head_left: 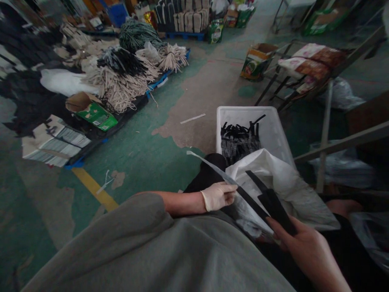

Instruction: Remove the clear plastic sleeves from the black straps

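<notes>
My left hand [218, 195], in a pale glove, pinches the edge of a clear plastic sleeve [212, 167] that runs up to the left over my lap. My bare right hand [304, 243] is closed on a bunch of flat black strips [275, 205], which stick up and to the left towards the sleeve. A white plastic sack [282, 182] lies across my knees under both hands. Just beyond it a white plastic crate [270, 125] holds several more black strips [238, 140].
Heaps of beige and black cord handles [121, 81] lie on blue pallets at the left, beside a green carton [95, 115] and stacked paper [51, 142]. A metal frame [326, 121] and a padded chair [310, 61] stand at the right. Green worn floor [146, 158] lies between.
</notes>
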### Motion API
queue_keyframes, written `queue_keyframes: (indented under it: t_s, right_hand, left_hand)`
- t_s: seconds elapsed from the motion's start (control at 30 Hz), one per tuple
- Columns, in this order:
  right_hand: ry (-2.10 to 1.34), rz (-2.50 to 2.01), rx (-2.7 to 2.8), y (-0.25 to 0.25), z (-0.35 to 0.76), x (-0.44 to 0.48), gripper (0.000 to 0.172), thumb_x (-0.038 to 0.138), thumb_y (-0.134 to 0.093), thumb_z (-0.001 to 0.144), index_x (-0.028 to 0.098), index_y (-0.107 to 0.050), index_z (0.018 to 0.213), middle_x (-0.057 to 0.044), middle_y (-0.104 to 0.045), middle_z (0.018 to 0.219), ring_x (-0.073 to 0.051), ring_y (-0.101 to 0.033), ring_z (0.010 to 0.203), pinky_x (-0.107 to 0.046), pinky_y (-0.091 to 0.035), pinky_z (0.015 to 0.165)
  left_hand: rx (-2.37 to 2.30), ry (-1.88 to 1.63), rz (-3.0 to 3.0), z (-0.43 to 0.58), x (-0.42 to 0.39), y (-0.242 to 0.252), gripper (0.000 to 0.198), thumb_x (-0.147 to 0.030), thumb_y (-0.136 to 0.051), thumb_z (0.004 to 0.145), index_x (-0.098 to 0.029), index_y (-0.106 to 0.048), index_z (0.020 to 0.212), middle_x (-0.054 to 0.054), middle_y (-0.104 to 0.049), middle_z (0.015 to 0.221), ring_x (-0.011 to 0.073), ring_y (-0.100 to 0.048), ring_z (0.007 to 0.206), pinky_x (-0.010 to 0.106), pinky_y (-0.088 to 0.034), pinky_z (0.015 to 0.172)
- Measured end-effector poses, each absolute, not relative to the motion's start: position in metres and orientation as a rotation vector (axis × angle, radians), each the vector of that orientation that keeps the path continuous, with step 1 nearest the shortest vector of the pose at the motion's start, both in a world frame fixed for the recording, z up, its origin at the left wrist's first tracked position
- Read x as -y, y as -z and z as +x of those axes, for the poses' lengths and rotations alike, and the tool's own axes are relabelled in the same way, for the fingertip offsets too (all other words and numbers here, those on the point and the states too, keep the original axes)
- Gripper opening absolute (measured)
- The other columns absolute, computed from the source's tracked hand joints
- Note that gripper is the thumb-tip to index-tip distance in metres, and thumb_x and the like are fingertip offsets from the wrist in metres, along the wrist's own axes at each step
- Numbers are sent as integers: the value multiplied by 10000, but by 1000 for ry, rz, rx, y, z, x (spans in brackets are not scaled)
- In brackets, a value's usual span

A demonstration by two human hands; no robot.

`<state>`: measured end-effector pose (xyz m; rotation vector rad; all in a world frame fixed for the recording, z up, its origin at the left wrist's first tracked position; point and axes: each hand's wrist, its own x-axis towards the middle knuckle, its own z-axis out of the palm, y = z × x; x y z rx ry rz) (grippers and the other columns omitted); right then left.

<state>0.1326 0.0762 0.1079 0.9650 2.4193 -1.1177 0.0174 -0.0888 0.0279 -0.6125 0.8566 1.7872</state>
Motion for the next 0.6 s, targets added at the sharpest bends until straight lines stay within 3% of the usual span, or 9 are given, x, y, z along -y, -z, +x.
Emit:
queue_keyframes:
  t_s: [0.2,0.37,0.47,0.6]
  right_hand:
    - [1200,962,-2421,-99,109,-57,416,595,-578,707,190,-670,679,-43,-661,522,-217,-633,470,-276,-442,402]
    - [1304,1009,-2330,-109,124,-69,385,570,-626,668,191,-685,654,-41,-640,478,-215,-619,444,-269,-433,376]
    - [1267,1023,-2378,-111,125,-70,365,559,-636,649,199,-653,590,-35,-613,439,-197,-581,391,-267,-425,365]
    - [1346,1059,-2330,-107,115,-57,398,575,-619,690,181,-678,682,-51,-654,519,-222,-635,478,-271,-457,366]
  left_hand:
    - [-860,-1695,-441,25,83,-33,340,-204,-883,551,-134,-608,739,-38,-573,581,63,-514,488,202,-394,513]
    - [-899,-1843,-507,7,90,-36,298,-167,-856,595,-133,-568,664,-49,-540,576,39,-465,482,192,-375,512]
    - [-925,-1760,-440,14,88,-36,310,-200,-876,563,-126,-602,687,-35,-561,593,52,-491,503,203,-379,523]
    - [-883,-1681,-308,23,81,-38,329,-238,-885,549,-115,-622,704,-36,-547,577,48,-472,486,203,-363,509]
